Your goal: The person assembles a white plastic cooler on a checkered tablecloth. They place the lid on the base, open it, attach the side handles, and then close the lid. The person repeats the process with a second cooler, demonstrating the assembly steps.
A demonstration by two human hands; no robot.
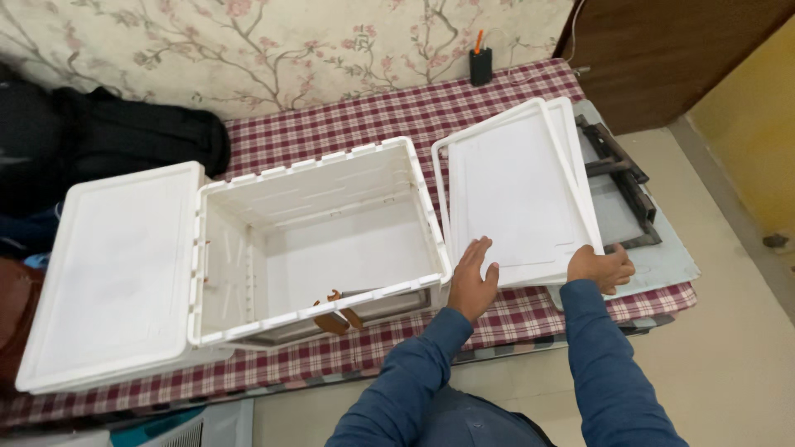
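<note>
Head view: looked down on a bed or table under a red-and-white checked cloth, set against floral wallpaper.
Room: pale floor to the right, dark wooden door at top right, yellow wall beside it.
Surface load: open white foam box at centre, its hinged lid lying flat to the left; stacked white panels just right of the box.
Left hand: spread flat, palm down on the near corner of the panels, gripping nothing.
Right hand: curled over the near right edge of the panels, fingers tucked under and out of sight.
Hidden or unclear: dark frame partly covered by the panels; brown pieces at the box's front rim, kind not clear; dark bags at left, cut off by the edge.
Small items: black holder with an orange pen by the wall.
Labels: none legible.
</note>
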